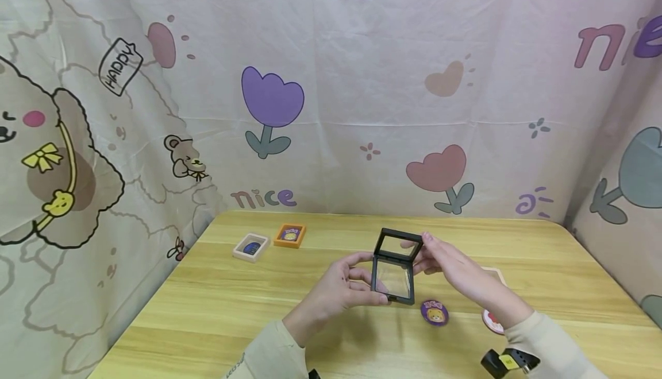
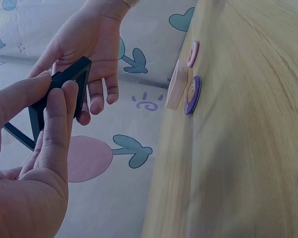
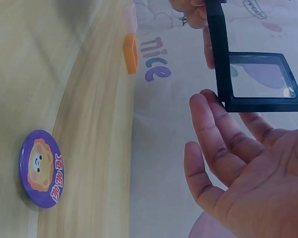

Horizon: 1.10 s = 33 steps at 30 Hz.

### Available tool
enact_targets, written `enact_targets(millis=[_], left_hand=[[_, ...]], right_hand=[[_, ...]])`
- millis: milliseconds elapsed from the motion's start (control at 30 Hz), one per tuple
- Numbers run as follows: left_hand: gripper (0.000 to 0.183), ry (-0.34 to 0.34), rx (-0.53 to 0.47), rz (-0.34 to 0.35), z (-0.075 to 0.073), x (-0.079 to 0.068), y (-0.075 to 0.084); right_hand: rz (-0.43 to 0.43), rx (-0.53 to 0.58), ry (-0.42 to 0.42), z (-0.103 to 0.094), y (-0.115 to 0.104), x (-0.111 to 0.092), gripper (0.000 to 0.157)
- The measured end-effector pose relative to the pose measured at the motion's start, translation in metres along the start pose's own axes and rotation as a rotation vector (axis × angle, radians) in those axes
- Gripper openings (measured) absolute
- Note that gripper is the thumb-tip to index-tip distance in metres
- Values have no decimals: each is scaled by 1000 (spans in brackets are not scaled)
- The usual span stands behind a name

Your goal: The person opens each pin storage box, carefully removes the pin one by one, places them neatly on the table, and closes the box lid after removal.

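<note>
A black-framed display case (image 1: pixel 393 297) with clear panels stands hinged open, held up over the table. My left hand (image 1: pixel 343 284) grips its lower half at the left edge, thumb at the front, as the left wrist view also shows. At the lid's upper right corner is my right hand (image 1: pixel 445 261), pinching the lid's edge. One fingertip shows through the lid's clear panel (image 3: pixel 258 77); the other right fingers (image 3: pixel 223 144) are loosely bent below. Beneath the case, a round purple badge (image 1: pixel 434 313) with a yellow bear-like face lies on the table.
At the back left lie an orange square frame (image 1: pixel 289 235) and a whitish one (image 1: pixel 251 247) with a dark blue inset. Partly behind the right forearm are a pale frame (image 1: pixel 495 273) and a round red-and-white badge (image 1: pixel 492 323). Printed cloth (image 1: pixel 331 166) hangs around the wooden table (image 1: pixel 217 298).
</note>
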<state>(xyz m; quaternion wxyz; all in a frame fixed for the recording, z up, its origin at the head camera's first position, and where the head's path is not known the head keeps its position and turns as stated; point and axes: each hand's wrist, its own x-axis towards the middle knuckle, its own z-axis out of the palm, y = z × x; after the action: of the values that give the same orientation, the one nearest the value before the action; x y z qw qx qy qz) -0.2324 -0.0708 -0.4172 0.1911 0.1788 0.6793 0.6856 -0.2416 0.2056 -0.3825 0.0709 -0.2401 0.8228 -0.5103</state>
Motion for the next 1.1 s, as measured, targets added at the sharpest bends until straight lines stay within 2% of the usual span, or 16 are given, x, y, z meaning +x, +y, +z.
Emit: enact_targets(millis=[267,467,733,1100], left_hand=[[85,-6,-12,1,1,0,-1],[84,-16,-16,0,1,-1,-1],[84,-34,-21,-8,0,-1,0],[81,-30,-31,-11,-1,-1,1]], right_hand=[[16,27,-2,1,0,-1,57],[-4,51,2,2,-1,-3,49],[-27,-3,-1,-1,1,-7,47],[-52,-19,6,1,1,-8,38]])
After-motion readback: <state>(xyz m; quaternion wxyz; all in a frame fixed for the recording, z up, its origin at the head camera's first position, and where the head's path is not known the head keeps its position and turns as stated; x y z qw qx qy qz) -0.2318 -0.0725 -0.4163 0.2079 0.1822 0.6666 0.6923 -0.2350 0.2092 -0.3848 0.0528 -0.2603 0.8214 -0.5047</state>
